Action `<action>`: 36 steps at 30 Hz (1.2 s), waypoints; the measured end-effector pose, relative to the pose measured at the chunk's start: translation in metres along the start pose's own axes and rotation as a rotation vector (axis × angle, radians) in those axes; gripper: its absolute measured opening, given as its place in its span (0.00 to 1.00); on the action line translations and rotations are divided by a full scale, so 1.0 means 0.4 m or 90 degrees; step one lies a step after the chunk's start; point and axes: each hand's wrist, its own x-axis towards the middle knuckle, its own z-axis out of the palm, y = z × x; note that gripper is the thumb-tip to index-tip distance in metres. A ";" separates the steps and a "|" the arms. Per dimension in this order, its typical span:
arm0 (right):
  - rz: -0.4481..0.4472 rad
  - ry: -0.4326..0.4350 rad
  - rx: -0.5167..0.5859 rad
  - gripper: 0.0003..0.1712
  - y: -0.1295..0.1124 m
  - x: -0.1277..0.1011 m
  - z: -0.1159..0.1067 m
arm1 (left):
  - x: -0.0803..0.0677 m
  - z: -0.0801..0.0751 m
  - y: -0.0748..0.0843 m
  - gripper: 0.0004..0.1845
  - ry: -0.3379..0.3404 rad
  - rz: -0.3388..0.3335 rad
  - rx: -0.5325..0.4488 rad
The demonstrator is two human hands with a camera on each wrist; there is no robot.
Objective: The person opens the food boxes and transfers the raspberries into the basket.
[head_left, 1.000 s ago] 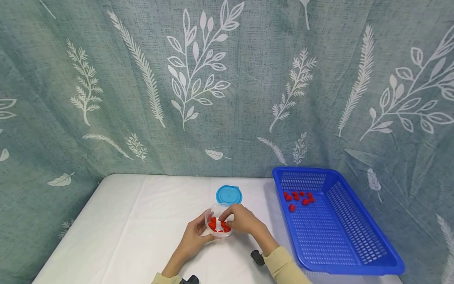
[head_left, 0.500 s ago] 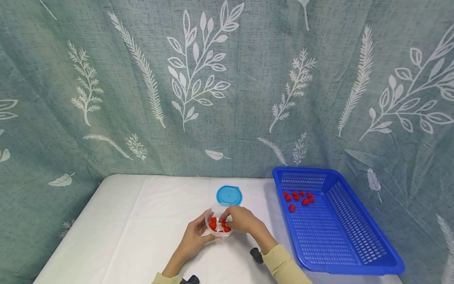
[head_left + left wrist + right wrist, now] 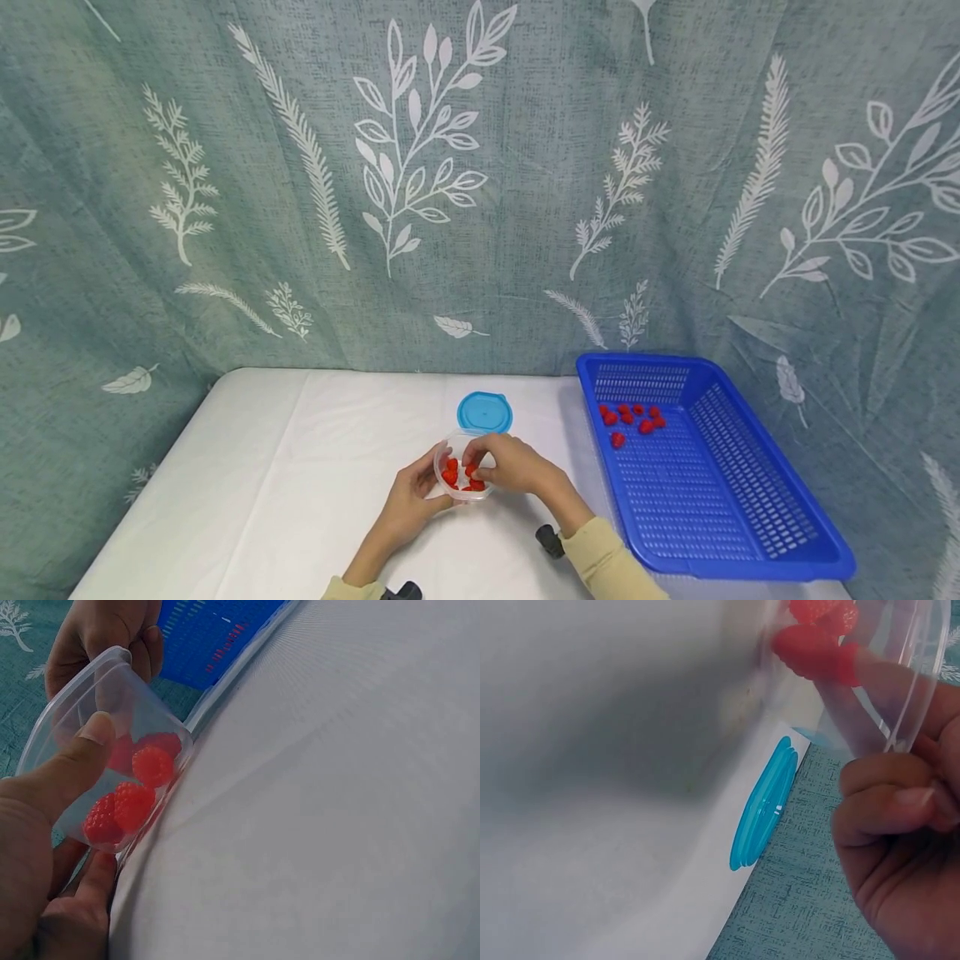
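Note:
My left hand (image 3: 408, 504) grips a small clear plastic container (image 3: 154, 705) from its left side, the thumb against the near wall and fingers round the base. Several red raspberries (image 3: 153, 766) lie at the container's bottom. From the right, my right hand (image 3: 513, 465) reaches over the rim, thumb and a finger inside. They pinch a raspberry (image 3: 810, 651), seen through the clear wall in the right wrist view. The other right fingers stay curled outside the wall. Just behind the container lies a round blue lid (image 3: 484, 412), flat on the white table.
A large blue plastic basket (image 3: 697, 492) with slotted walls stands on the right of the table. Several more raspberries (image 3: 647, 426) lie toward its far left corner. A green leaf-patterned cloth (image 3: 420, 325) hangs behind the white-covered table (image 3: 300, 483).
My right fingertips have shifted slightly left and down inside the container, and the raspberries by them have moved a little toward its near side. My left hand and the container stay put.

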 end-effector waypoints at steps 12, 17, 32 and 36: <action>0.011 0.043 -0.031 0.05 -0.011 -0.029 -0.003 | 0.000 -0.002 -0.002 0.47 -0.015 -0.005 -0.007; 0.012 0.049 -0.034 0.06 -0.009 -0.032 -0.002 | -0.001 -0.002 0.000 0.47 -0.010 -0.012 0.002; 0.045 0.033 0.010 0.07 -0.016 -0.018 0.005 | 0.002 -0.006 -0.003 0.48 -0.002 -0.012 0.000; 0.060 0.042 0.032 0.07 -0.018 -0.015 0.014 | 0.002 -0.003 -0.003 0.48 0.000 -0.024 0.001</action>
